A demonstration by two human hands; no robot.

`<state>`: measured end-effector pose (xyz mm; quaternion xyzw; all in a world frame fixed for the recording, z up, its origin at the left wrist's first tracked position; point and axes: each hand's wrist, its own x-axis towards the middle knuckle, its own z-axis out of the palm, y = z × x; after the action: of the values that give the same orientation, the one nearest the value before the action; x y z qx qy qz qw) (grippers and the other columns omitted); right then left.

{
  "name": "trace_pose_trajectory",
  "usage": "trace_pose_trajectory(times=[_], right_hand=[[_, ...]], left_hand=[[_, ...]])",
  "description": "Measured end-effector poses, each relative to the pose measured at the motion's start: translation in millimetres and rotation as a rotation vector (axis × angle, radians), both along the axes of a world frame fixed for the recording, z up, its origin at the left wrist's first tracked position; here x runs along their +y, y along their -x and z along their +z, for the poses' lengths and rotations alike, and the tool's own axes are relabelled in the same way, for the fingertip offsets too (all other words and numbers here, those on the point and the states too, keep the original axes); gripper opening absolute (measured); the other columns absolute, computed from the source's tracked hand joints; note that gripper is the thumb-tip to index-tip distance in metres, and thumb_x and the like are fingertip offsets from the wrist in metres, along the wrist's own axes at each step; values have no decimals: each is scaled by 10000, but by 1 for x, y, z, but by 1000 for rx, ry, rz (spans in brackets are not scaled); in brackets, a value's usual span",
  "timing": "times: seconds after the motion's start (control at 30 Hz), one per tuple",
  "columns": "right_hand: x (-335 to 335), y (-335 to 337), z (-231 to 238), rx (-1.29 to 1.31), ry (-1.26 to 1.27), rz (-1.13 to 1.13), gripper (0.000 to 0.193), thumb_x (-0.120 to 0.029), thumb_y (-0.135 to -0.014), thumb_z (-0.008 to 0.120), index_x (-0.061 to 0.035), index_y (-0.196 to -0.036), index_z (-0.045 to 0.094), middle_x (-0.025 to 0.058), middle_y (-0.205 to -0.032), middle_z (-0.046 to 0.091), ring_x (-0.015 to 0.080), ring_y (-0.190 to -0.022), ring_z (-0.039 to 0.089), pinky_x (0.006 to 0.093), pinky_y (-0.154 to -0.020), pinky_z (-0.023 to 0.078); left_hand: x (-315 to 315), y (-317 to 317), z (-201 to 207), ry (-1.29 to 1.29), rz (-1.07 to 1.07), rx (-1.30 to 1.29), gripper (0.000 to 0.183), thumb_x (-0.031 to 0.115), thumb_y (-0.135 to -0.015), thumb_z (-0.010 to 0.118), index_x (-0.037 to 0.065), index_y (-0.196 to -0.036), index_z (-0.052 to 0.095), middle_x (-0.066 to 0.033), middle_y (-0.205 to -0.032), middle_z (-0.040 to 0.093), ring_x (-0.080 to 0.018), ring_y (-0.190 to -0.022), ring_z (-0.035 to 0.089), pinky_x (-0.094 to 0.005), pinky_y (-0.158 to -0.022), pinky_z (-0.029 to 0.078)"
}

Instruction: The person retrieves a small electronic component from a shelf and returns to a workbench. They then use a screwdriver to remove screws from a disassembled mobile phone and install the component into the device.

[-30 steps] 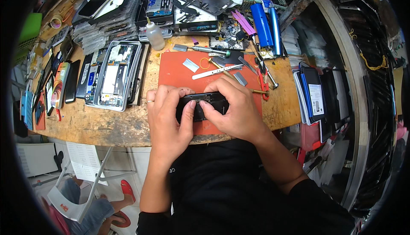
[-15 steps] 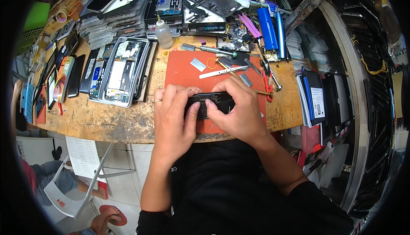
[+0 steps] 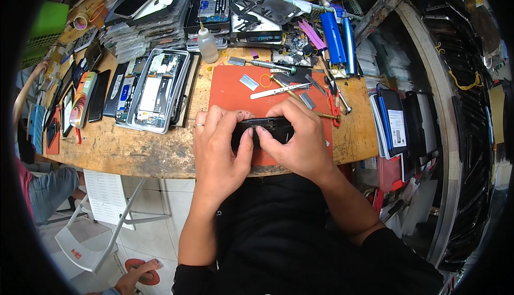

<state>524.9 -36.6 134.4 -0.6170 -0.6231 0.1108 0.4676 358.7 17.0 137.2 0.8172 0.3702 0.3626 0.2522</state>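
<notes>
Both my hands hold a black phone (image 3: 281,132) sideways, low over the red mat (image 3: 230,88) near the bench's front edge. My left hand (image 3: 222,142) grips the phone's left end, fingers along the far edge and thumb pressed on the near side. At the other end, my right hand (image 3: 302,142) is closed on it, with its thumb tip beside the left one. Small parts show along the phone's far edge, but fingers cover much of it. Beyond the hands lie white tweezers (image 3: 278,91), a screwdriver (image 3: 273,66) and flat metal blades, one a silver blade (image 3: 248,82).
A dropper bottle (image 3: 207,47) stands behind the mat. Disassembled phones (image 3: 155,91) fill a clear tray to the left. Red-handled pliers (image 3: 336,105) and blue rolls (image 3: 333,38) lie right. A white folding chair (image 3: 85,249) and another person's leg (image 3: 56,182) are at lower left.
My thumbs have shifted slightly on the phone, the left one now more upright; both hands keep their grip. At far left, the other person's arm now reaches further toward the bench.
</notes>
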Motion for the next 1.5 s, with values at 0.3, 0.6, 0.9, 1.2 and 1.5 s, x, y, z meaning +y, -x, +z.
trace_pose_trajectory(times=[0.3,0.6,0.9,1.2,1.5], right_hand=[[-1,-2,0,-38,-21,11,229,-32,-756,793,3,-888,609,121,-828,606,270,-729,607,366,-653,468],[-2,-6,0,16,50,61,212,-81,-760,759,-12,-872,594,142,-844,620,354,-807,623,445,-704,485],[-2,-3,2,-5,39,24,215,-97,-749,768,-22,-855,596,129,-833,618,339,-789,620,442,-695,488],[-5,-2,0,-47,31,13,238,-102,-744,773,-22,-865,584,127,-832,604,335,-778,617,433,-685,487],[3,-2,5,34,127,-9,269,-130,-748,779,0,-892,593,150,-870,631,356,-817,635,440,-725,501]], left_hand=[[0,3,1,-2,-29,13,219,26,-843,700,24,-1060,670,-131,-956,566,-343,-953,514,-432,-839,429],[-2,2,-2,-37,8,28,224,58,-835,712,35,-1055,675,-124,-954,570,-345,-951,521,-437,-824,435],[-1,2,2,-34,-8,11,214,52,-827,714,38,-1036,672,-124,-951,566,-346,-950,522,-439,-818,437],[-2,6,-2,-26,2,16,222,65,-833,738,33,-1044,675,-115,-950,568,-337,-946,534,-434,-812,441],[11,6,-4,14,-63,3,233,61,-837,737,24,-1060,685,-135,-955,588,-345,-940,550,-428,-828,452]])
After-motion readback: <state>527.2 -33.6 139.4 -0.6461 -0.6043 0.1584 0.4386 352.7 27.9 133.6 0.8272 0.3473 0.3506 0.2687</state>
